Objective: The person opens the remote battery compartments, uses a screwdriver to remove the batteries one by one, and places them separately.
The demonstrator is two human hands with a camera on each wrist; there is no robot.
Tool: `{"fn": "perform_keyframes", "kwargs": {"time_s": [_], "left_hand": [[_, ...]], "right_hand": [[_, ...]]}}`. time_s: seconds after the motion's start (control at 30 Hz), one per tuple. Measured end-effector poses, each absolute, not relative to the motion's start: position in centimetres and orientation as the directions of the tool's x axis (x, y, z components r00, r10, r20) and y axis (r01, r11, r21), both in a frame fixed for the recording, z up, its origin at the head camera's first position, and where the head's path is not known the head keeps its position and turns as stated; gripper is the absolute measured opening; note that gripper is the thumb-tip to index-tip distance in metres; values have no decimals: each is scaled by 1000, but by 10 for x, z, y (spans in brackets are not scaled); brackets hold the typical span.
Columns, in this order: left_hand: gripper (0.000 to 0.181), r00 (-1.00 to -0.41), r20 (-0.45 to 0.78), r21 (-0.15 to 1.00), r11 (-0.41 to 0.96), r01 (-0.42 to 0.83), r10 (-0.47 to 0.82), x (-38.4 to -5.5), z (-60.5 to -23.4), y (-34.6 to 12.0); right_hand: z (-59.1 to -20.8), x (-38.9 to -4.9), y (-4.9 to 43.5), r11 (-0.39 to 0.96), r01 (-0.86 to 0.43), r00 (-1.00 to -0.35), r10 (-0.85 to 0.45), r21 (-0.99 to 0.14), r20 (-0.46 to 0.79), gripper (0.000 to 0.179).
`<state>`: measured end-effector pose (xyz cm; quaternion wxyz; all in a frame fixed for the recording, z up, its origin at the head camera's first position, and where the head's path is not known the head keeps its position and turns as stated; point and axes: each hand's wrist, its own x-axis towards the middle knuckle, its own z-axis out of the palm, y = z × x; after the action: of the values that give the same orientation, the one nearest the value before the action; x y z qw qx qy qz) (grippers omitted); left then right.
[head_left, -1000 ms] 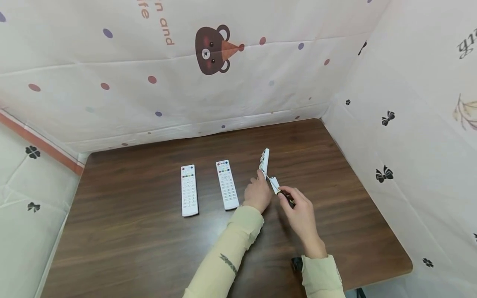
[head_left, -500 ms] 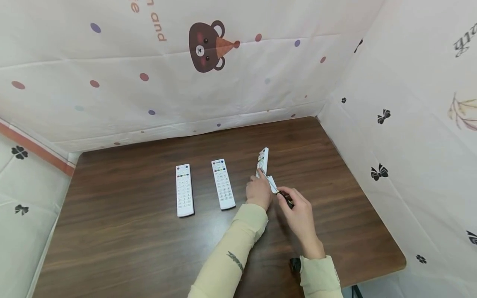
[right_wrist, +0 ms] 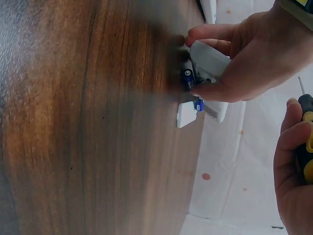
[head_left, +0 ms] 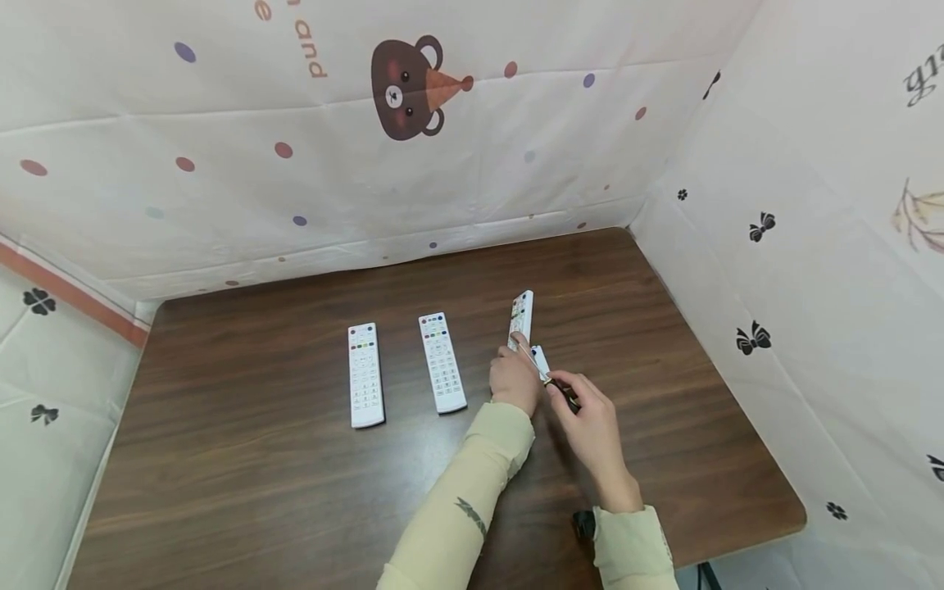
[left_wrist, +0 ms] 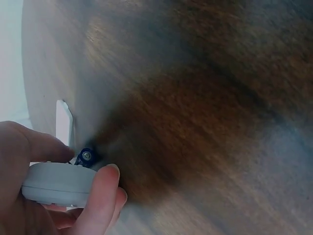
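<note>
A white remote control (head_left: 521,310) is at the right of a dark wood-grain table (head_left: 258,475), tilted so that its button face and one long side both show, its far end pointing toward the back wall. The person's left hand (head_left: 514,379) grips the near end, thumb and fingers wrapped on opposite sides of the casing. Close by the thumb in the right wrist view are blue cylinders (right_wrist: 199,104), seemingly batteries, though the hand blocks too much to tell whether they sit inside the remote or apart from it. A small white panel (right_wrist: 186,114) lies on the tabletop just beside them.

The right hand (head_left: 594,418) holds a screwdriver (right_wrist: 306,104) by its black-and-yellow handle, fingers curled round it, the slim shaft angled toward the left hand. Both of the person's sleeves (head_left: 457,500) are pale yellow-green, the left one crossing the table from the near edge.

To the left, two more white remotes lie flat with buttons up: a middle remote (head_left: 442,363) near the left hand and an outer remote (head_left: 365,375) farther left. Behind the table hangs a pale wall cloth (head_left: 221,90), printed with coloured dots and a brown bear (head_left: 398,90) in an orange party hat.
</note>
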<state>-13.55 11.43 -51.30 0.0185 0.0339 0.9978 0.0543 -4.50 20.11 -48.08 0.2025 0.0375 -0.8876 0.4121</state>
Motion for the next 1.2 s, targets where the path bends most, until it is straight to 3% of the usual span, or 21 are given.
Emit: {"fn": "perform_keyframes", "kwargs": {"time_s": [0.17,0.33,0.77,1.2], "left_hand": [[61,-997,-60,175,984,46,57,-138,-514,109],[51,-989,-146,326,945,-21,28,-142,-512,102],[59,-970,-233,533,843,-75,61,-143,-511,80],[47,-989,-146,650,755,-80,21,-126,-517,65]], "right_hand": [[-481,-44,201,657,-233,-915,100,-717,390,18],[-481,-44,199,658,-222,-920,104,-720,379,17],[-484,-47,197,670,-200,-917,128,-715,377,17],[-486,-49,194,671,-208,-917,119,-711,380,18]]}}
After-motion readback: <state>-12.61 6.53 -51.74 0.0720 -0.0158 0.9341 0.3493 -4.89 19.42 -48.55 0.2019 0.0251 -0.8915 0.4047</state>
